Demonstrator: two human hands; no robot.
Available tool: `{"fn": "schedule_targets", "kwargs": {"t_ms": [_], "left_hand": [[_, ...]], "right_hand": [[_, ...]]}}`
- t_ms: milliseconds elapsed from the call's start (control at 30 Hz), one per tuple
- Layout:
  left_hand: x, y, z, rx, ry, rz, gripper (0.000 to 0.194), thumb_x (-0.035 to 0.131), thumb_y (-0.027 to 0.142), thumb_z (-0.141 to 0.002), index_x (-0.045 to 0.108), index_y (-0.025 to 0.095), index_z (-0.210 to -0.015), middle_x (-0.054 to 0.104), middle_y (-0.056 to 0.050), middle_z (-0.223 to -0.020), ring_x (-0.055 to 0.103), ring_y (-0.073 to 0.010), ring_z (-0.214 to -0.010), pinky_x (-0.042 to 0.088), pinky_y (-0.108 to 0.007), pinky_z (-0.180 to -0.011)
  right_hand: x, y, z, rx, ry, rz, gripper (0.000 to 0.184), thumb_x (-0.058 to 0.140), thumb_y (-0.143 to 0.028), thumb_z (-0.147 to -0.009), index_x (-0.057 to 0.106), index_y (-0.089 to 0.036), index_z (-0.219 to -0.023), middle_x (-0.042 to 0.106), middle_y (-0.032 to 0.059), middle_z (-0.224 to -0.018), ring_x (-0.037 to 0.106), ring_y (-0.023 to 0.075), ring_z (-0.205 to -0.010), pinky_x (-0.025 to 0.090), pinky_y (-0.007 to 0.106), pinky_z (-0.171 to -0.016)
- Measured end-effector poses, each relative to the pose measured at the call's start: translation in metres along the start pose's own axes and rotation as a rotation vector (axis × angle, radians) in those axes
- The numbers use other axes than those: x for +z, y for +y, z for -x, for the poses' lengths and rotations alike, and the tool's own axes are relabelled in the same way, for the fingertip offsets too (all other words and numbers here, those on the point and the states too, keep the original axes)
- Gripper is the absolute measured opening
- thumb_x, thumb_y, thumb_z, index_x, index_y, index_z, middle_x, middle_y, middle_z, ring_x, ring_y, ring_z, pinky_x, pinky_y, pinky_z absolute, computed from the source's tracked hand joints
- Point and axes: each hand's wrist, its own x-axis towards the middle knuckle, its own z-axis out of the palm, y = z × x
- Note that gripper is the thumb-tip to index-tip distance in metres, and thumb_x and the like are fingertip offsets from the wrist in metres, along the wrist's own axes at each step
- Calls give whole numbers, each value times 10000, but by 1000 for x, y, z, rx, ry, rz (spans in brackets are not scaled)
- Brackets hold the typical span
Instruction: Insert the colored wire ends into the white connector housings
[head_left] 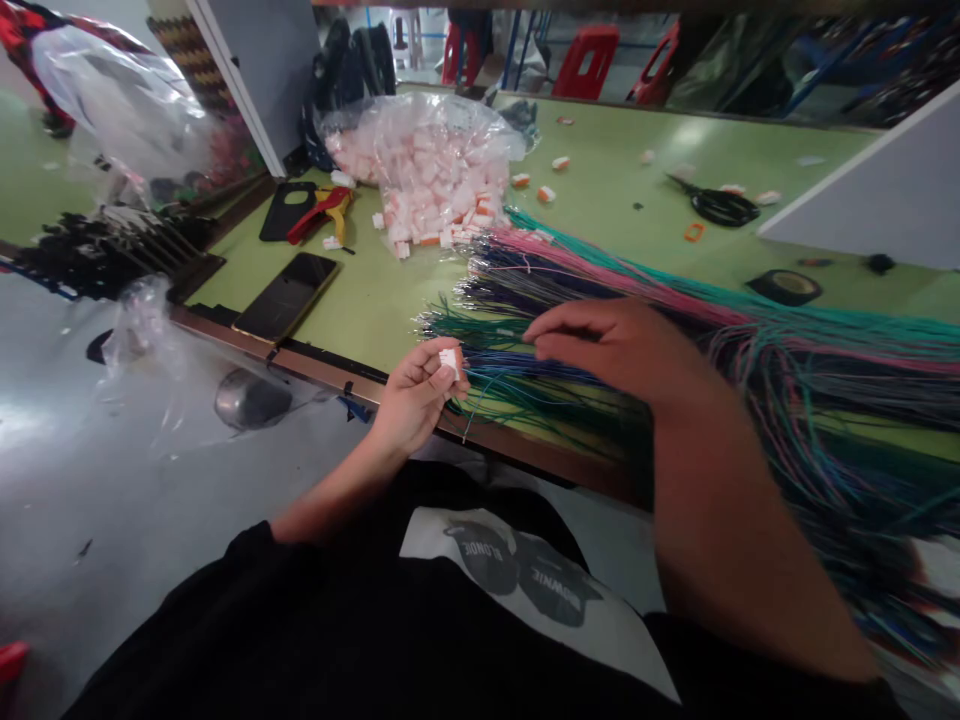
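Observation:
Between the thumb and fingers of my left hand [417, 398] is a small white-and-orange connector housing [451, 362], held near the table's front edge. My right hand [619, 345] is above the wire bundles, its fingers stretched to the left with a small gap between thumb and forefinger. I see nothing in that hand; whether it touches a wire I cannot tell. Beneath it run green wires [487, 327] and blue wires [525, 365], their metal-tipped ends pointing left. Farther back lie purple-black wires [525, 285], pink wires [600, 262] and teal wires [637, 268].
A clear plastic bag [442, 165] full of connector housings stands behind the wire ends. To its left lie a red-and-yellow hand tool [326, 213], a black case [281, 208] and a phone [287, 297]. Scissors [720, 205] and a black tape roll [784, 287] lie at the back right.

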Motion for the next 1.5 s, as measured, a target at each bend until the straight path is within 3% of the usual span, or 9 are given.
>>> {"fn": "schedule_targets", "kwargs": {"t_ms": [100,200,433,800,1233,1367,1500], "left_hand": [[-1,0,0,-11,-13,-11,234,754,191,-725,666,203,-942,622,33,-717,578,-79,-598,500,-216,-606],[-1,0,1,-7,-35,-13,266,780,221,-705,668,204,-946,626,35,-703,583,-81,-588,493,-212,-584],[-3,-1,1,3,-67,-39,269,787,256,-706,676,209,-946,624,30,-710,582,-88,-596,489,-224,-590],[-3,-5,1,39,-102,-52,317,817,303,-686,685,204,-956,636,35,-703,584,-83,-591,486,-222,-588],[-3,-5,2,-31,-60,-91,334,809,338,-705,718,182,-985,668,18,-682,600,-81,-549,490,-216,-543],[-3,-4,1,-72,-60,-88,357,840,347,-671,723,166,-956,684,18,-656,611,-78,-531,492,-199,-523],[-2,-1,1,-104,-52,-80,378,863,361,-638,724,151,-920,683,15,-639,614,-81,-515,498,-197,-505]], "right_hand": [[30,-9,-1,-101,-46,-48,171,564,-309,-794,715,-230,-794,726,-12,-777,620,139,-685,448,265,-646],[44,-13,0,-113,-20,-47,179,527,-237,-798,704,-218,-780,719,-14,-760,604,119,-658,424,242,-624],[42,-12,7,-48,49,-44,94,568,-233,-771,646,-211,-723,646,-21,-653,540,112,-591,389,239,-585],[56,-9,8,-252,109,146,130,501,-114,-736,542,-204,-652,566,-16,-648,450,103,-565,349,243,-599],[74,3,13,-407,305,423,231,437,-113,-853,544,-222,-680,646,24,-722,589,157,-749,414,272,-650],[79,5,12,-502,367,432,237,449,-104,-857,572,-208,-683,658,26,-711,586,149,-717,417,267,-637],[76,4,12,-492,316,298,198,474,-135,-873,618,-201,-755,683,31,-760,603,153,-748,432,269,-670]]}}
